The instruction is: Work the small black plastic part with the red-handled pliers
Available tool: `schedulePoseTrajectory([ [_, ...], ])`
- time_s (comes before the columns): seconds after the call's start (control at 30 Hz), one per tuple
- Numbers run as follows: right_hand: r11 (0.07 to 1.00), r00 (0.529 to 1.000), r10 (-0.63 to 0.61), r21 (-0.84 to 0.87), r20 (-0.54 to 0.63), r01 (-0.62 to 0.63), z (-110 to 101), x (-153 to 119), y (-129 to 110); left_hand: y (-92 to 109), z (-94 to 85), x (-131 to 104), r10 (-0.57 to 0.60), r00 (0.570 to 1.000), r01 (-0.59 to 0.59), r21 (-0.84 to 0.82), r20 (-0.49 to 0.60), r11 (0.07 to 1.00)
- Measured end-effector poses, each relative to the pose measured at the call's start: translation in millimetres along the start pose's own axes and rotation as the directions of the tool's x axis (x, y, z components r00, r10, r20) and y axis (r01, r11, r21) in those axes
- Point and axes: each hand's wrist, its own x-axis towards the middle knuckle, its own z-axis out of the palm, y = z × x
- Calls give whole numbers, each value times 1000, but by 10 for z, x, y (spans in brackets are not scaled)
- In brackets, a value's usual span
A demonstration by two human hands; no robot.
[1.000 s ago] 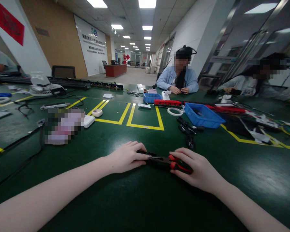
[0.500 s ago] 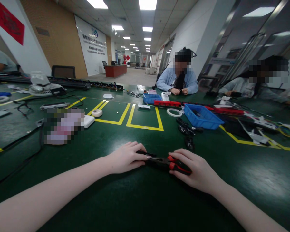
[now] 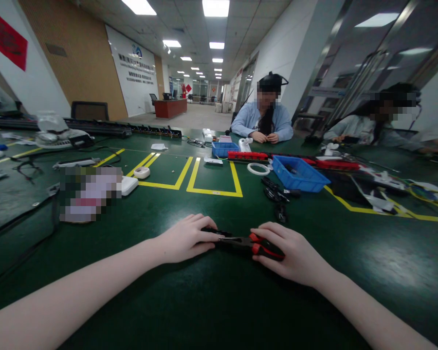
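Note:
My right hand [image 3: 292,250] is closed around the red-and-black handles of long-nose pliers [image 3: 243,241], whose jaws point left. Under the fingers of my left hand [image 3: 190,238] is a small black part [image 3: 219,232], mostly covered by those fingers; its kind cannot be made out. The plier tips meet my left fingertips at this part, and whether the jaws grip it is too small to tell. Both hands rest low over the green table [image 3: 219,301].
Beyond my hands lie black cable pieces [image 3: 275,194], a blue bin [image 3: 299,175] and a white ring [image 3: 258,168]. A white box [image 3: 128,185] and a tape roll [image 3: 142,172] are at left. A co-worker [image 3: 264,114] sits opposite; another person [image 3: 372,121] sits at right.
The whole view has shifted slightly, so the surroundings and both hands appear a little further left. My grip on the pliers and the black part looks the same.

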Motion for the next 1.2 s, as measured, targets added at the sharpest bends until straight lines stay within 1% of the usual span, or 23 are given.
schedulePoseTrajectory([
  [0.2, 1000, 1000, -3, -12, 6, 3, 3, -10, 10, -1, -1, -1, -2, 1000, 2, -4, 4, 1000],
  [0.5, 999, 999, -29, -38, -18, 28, 12, -22, -1, -19, 17, -7, 3, 1000, -4, -18, -11, 1000],
  [0.7, 999, 999, -23, -25, -25, 22, -13, -14, -17, -15, 6, -6, -5, 1000, 5, -29, 5, 1000],
  [0.87, 1000, 1000, -10, -8, -4, 10, -19, -6, -15, -11, 3, -3, 2, 1000, -3, -27, -5, 1000],
  [1.2, 1000, 999, -12, 21, 34, 11, -4, -1, -2, -23, 28, -10, -5, 1000, 6, -11, 9, 1000],
])
